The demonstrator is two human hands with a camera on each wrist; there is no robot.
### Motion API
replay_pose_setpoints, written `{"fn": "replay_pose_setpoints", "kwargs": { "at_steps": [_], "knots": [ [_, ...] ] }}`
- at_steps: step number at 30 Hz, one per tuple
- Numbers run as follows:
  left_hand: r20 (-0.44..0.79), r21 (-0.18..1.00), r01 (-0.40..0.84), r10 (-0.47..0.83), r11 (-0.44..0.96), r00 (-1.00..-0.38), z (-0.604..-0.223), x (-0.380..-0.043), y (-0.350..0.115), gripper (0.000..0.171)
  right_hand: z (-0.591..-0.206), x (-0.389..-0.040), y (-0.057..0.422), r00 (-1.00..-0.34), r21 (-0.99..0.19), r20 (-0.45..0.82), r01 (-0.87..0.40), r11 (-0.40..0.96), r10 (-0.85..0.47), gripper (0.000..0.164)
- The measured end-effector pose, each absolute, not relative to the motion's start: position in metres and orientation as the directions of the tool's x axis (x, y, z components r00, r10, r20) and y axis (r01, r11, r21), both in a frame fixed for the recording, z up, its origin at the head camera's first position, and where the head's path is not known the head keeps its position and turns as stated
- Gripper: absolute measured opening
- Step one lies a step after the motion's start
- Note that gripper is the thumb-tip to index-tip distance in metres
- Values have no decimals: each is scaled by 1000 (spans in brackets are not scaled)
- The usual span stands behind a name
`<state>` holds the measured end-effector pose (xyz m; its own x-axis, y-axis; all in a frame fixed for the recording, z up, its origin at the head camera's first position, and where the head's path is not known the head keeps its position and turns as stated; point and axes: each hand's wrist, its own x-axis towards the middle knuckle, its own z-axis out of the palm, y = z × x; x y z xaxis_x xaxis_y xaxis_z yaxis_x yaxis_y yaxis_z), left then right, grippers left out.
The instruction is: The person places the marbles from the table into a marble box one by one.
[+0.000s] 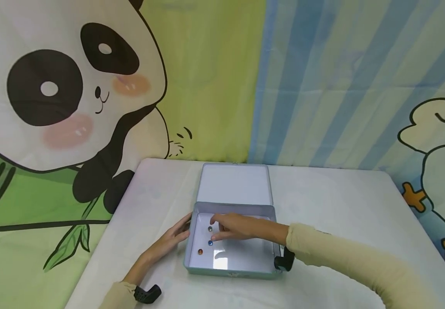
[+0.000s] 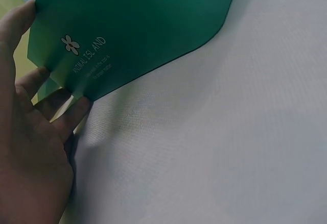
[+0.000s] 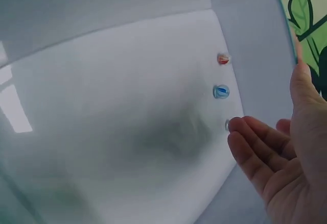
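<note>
A shallow metal tin box (image 1: 232, 273), pale inside and green outside, lies on the table with its lid (image 1: 235, 183) folded back. Three glass marbles rest along the left part of its floor: an orange-red one (image 3: 223, 58), a blue one (image 3: 221, 92) and a clear one (image 3: 227, 125), partly covered by fingertips. Over them reaches my right hand (image 1: 235, 226), thumb and forefinger apart, holding nothing that shows; whether it touches the clear marble I cannot tell. My left hand (image 1: 164, 245) touches the box's left wall, its fingers spread against the green side in the left wrist view.
A white cloth covers the table (image 1: 323, 201). Behind it hangs a printed curtain with a panda (image 1: 103, 107) and blue stripes. Black wrist bands (image 1: 148, 294) sit over both sleeves. Light reflects off the box floor.
</note>
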<state>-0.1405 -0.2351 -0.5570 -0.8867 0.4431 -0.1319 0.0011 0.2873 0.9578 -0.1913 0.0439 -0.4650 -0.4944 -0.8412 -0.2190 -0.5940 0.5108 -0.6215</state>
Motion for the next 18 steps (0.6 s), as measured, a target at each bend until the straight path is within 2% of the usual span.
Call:
{"fn": "replay_pose_setpoints", "kwargs": {
  "at_steps": [5, 9, 14, 18],
  "knots": [
    [-141, 951, -3, 427, 308, -893, -557, -139, -237, 61, -436, -171, 83, -518, -643, -153, -595, 482, -842, 41],
    [-136, 950, 6, 432, 312, -891, -556, -141, -235, 61, -417, -157, 121, -547, -663, -39, -612, 431, -836, 31],
    [-138, 951, 4, 435, 309, -890, -555, -141, -234, 61, -411, -142, 171, -589, -666, 130, -648, 370, -797, 18],
    [-139, 951, 2, 434, 310, -890, -554, -140, -233, 61, -416, -136, 207, -638, -671, 186, -639, 378, -747, 14]
  ]
}}
